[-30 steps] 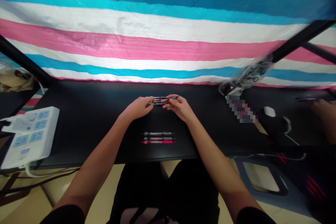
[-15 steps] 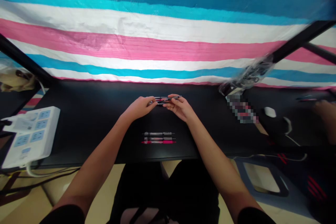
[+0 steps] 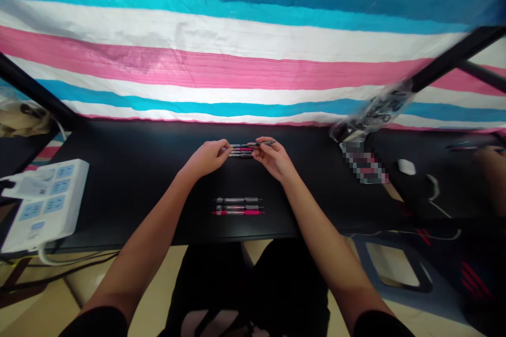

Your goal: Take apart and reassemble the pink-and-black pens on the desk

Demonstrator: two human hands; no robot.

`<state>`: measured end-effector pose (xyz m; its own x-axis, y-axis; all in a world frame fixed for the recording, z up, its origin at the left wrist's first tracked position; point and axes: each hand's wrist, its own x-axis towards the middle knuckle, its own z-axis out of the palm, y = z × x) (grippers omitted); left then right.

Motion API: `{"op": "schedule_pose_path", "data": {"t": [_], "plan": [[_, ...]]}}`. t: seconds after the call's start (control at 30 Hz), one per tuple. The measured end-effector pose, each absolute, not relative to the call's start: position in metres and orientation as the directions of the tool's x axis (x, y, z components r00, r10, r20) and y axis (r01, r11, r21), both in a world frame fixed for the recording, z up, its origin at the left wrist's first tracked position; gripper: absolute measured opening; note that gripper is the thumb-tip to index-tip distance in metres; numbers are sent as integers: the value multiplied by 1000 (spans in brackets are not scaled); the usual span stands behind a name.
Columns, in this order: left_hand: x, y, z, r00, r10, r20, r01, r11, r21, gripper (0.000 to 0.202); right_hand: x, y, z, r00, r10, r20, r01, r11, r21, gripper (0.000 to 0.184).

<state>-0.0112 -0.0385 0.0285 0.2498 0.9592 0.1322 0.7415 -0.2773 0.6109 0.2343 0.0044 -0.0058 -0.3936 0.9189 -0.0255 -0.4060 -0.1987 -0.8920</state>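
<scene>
Several slim pens (image 3: 242,152) lie side by side on the black tabletop between my two hands, a pink part showing among the dark and clear barrels. My left hand (image 3: 208,159) is closed at their left ends, and its fingers hide the tips. My right hand (image 3: 275,160) pinches a dark pen (image 3: 268,142) between thumb and fingers at the right side, just above the others. Closer to me, two grey-and-clear pens (image 3: 239,200) and a pink pen (image 3: 239,212) rest in a neat parallel row.
A white power strip (image 3: 49,202) with a plug stands at the left. Right of my hands are a clear plastic bag (image 3: 373,113), a blurred-out packet (image 3: 363,163) and a white mouse-like object (image 3: 406,167). Another person's hand (image 3: 490,160) is at the far right edge. A striped sheet (image 3: 237,71) hangs behind.
My left hand has shifted slightly left and up along the pens. The pens between my hands now lie more evenly parallel. My right hand keeps its pinch on the dark pen.
</scene>
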Motion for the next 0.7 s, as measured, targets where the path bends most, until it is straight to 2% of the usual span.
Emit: {"op": "schedule_pose_path", "data": {"t": [0.33, 0.7], "plan": [[-10, -39, 30, 292, 943, 159, 736, -328, 592, 26, 233, 3, -5, -378, 925, -45, -379, -198, -904, 36], [-7, -41, 30, 306, 933, 188, 708, -355, 610, 18, 232, 1, -3, -401, 915, -45, -354, -200, -914, 36]]}}
